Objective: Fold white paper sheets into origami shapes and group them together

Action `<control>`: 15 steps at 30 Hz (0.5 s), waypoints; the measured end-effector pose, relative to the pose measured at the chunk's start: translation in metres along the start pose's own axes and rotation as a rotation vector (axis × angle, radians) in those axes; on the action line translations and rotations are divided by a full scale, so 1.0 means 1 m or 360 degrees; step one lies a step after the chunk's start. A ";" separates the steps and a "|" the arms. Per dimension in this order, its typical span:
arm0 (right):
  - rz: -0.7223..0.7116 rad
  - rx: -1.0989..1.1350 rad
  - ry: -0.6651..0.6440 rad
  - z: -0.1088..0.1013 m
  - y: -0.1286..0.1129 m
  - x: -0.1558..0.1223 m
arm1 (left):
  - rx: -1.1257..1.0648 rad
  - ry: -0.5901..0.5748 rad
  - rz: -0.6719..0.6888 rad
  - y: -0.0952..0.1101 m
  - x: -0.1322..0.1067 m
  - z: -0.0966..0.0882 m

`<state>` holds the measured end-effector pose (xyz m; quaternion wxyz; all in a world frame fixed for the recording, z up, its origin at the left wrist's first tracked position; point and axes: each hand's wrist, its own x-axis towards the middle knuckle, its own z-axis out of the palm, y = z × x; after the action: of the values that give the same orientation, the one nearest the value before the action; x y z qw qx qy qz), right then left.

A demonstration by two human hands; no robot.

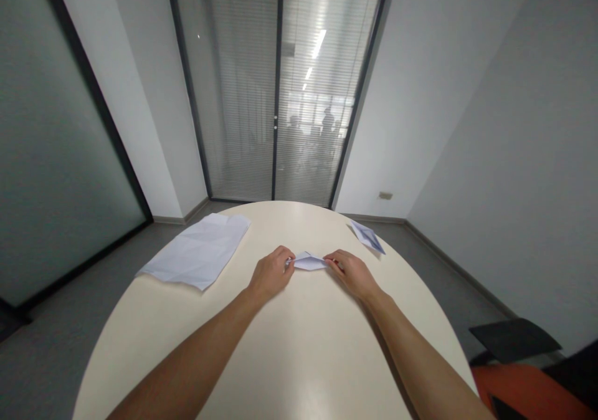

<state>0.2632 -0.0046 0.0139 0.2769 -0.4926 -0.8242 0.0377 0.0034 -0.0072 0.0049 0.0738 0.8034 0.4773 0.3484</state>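
A small folded piece of white paper (308,261) lies on the round cream table (289,345), pinched at both ends. My left hand (271,272) grips its left tip with closed fingers. My right hand (351,273) holds its right tip the same way. Both forearms reach out across the table towards the middle.
A creased, unfolded white sheet (199,252) lies at the table's far left. A folded paper shape (368,235) sits at the far right edge. An orange chair with a black armrest (514,339) stands to the right. Glass doors with blinds (280,90) stand beyond the table.
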 end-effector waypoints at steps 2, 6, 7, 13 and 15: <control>0.0004 0.0006 0.0019 0.000 0.001 0.000 | 0.0082 0.0050 -0.0054 0.000 0.000 -0.001; 0.0051 0.0037 0.0037 0.001 0.002 0.001 | 0.0153 0.0077 -0.0154 -0.001 0.001 -0.001; 0.0064 0.0048 0.0043 0.001 0.001 0.001 | 0.0157 0.0069 -0.0170 -0.001 0.001 0.000; 0.0132 0.0146 0.0141 0.001 -0.004 0.003 | 0.0172 0.0024 -0.0202 -0.004 0.000 0.003; 0.0155 0.0166 0.0179 0.001 -0.006 0.004 | 0.0166 0.0015 -0.0207 -0.005 0.000 0.004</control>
<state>0.2567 -0.0043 0.0165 0.3459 -0.5184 -0.7792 0.0663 0.0022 -0.0038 -0.0001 0.0519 0.7718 0.5463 0.3213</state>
